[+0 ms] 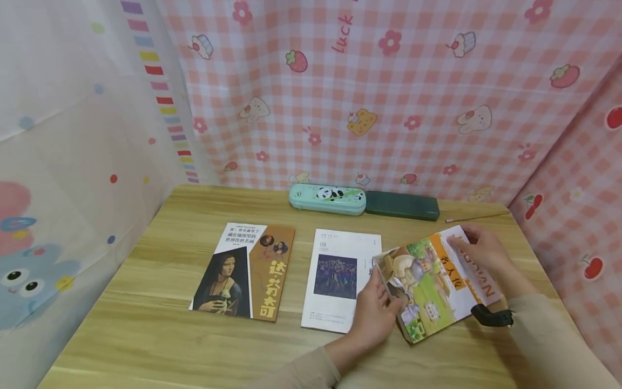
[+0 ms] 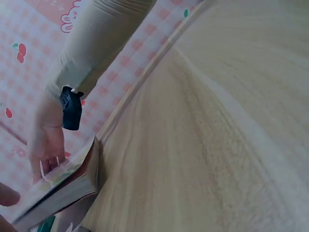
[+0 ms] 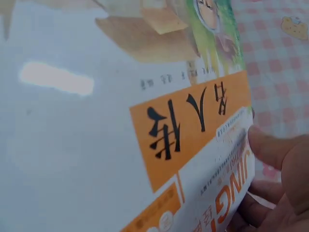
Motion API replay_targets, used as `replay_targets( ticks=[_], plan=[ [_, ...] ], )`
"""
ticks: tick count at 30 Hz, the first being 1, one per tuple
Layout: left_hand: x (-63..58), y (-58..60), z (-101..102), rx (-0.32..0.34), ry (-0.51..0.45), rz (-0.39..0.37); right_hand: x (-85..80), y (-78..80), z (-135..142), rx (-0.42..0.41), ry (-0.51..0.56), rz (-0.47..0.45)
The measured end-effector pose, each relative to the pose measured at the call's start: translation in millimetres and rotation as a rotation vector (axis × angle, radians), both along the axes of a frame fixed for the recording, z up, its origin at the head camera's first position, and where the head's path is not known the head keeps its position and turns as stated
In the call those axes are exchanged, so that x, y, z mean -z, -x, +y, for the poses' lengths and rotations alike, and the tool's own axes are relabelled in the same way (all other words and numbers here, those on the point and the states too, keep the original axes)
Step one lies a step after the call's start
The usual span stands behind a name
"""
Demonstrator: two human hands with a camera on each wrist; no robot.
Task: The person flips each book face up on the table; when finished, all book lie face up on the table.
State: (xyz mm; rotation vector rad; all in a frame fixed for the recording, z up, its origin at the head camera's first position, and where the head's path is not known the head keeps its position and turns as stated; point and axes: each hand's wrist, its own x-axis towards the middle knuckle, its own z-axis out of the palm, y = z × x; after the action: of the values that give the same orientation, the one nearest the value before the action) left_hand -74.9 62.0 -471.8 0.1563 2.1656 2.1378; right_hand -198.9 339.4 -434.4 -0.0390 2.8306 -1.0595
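Observation:
A colourful paperback book [image 1: 421, 281] with an orange title band is tilted above the right part of the table. My left hand [image 1: 371, 316] grips its left end, thumb over the cover. With my right hand [image 1: 481, 254] I hold its upper right edge; the right wrist view shows that thumb [image 3: 273, 147] at the cover's edge and fingers behind. In the left wrist view the book's page block [image 2: 79, 188] is seen edge-on. Beside the left hand lies a white book [image 1: 335, 275] with a dark picture, its right edge partly hidden.
A book with a portrait cover [image 1: 243, 275] lies on the left of the wooden table [image 1: 136, 302]. At the back stand a mint panda pencil case [image 1: 327, 199] and a dark green case [image 1: 402, 206]. A thin stick [image 1: 476, 217] lies near the back right, before the checked curtain [image 1: 330, 97].

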Motion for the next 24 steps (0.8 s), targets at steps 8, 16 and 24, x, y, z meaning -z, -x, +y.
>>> replay_targets(
  ticks=[8, 16, 24],
  plan=[
    [0.5, 6.5, -4.5, -0.134, 0.105, -0.060, 17.8, 1.8, -3.1, -0.123, 0.069, -0.092],
    [-3.4, 15.1, -14.8, -0.104, 0.160, -0.031, 16.7, -9.2, 3.7, -0.137, 0.012, -0.058],
    [5.8, 39.3, -28.9, -0.012, 0.265, 0.119, 14.3, -30.2, 20.5, -0.084, -0.110, -0.015]
  ],
)
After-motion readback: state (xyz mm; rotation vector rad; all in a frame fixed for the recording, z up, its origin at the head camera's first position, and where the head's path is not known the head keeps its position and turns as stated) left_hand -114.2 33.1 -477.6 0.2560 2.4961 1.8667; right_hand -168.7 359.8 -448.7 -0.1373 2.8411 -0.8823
